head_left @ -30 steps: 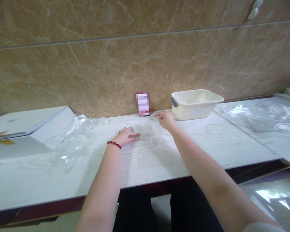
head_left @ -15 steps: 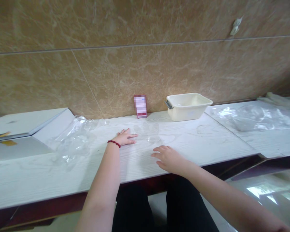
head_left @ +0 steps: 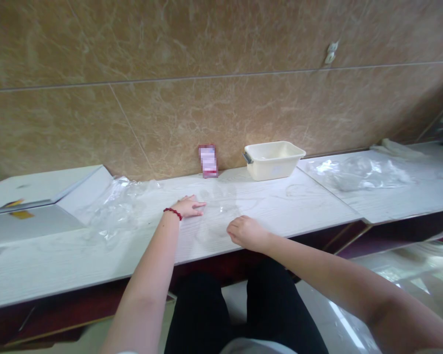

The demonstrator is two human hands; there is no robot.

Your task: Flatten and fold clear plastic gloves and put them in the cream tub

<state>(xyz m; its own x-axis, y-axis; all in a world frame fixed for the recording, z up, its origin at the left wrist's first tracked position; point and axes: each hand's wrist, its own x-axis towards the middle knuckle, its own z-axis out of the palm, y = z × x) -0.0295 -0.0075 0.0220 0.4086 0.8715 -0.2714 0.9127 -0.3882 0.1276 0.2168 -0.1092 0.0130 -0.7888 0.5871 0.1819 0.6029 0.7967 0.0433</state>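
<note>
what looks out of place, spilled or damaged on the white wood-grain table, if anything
Nothing plainly spilled or broken stands out. The untidiest spots are the crumpled clear plastic heaps, one beside the white cardboard box at left, another at right; they look loosely strewn. The transparent plastic beside the bare left hand is too faint to judge.

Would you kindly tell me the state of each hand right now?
Left hand: spread open, palm down, nothing visibly grasped.
Right hand: curled; whether it grips the clear plastic cannot be told.
</note>
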